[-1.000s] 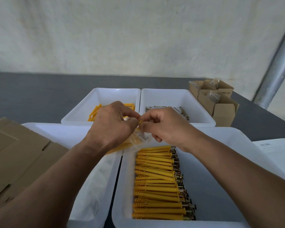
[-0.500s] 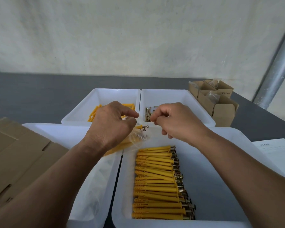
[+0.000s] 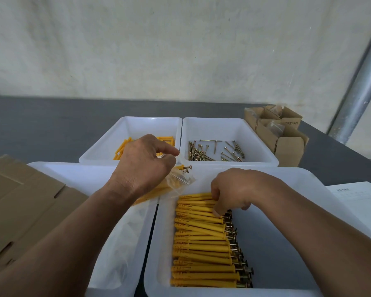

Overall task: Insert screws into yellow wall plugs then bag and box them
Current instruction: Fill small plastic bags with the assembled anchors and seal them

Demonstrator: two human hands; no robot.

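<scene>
My left hand (image 3: 141, 166) grips a small clear plastic bag (image 3: 178, 182) holding yellow wall plugs with screws, whose heads poke out of its mouth. My right hand (image 3: 229, 191) reaches down into the near right white tray (image 3: 304, 189), its fingertips curled round the top plugs of a neat row of assembled yellow plugs (image 3: 201, 239) with screw heads on the right. Loose yellow plugs (image 3: 121, 150) lie in the far left tray, partly hidden by my left hand. Loose screws (image 3: 212, 152) lie in the far right tray.
Flat brown cardboard (image 3: 24, 202) lies at the left. Small open cardboard boxes (image 3: 281, 133) stand at the back right. A printed sheet (image 3: 360, 200) lies at the right edge. Clear bags fill the near left tray (image 3: 124, 243). A metal pole (image 3: 360, 88) rises at the right.
My right hand has left the bag's mouth and dropped to the row of assembled plugs in the near right tray. My left hand stays put with the bag.
</scene>
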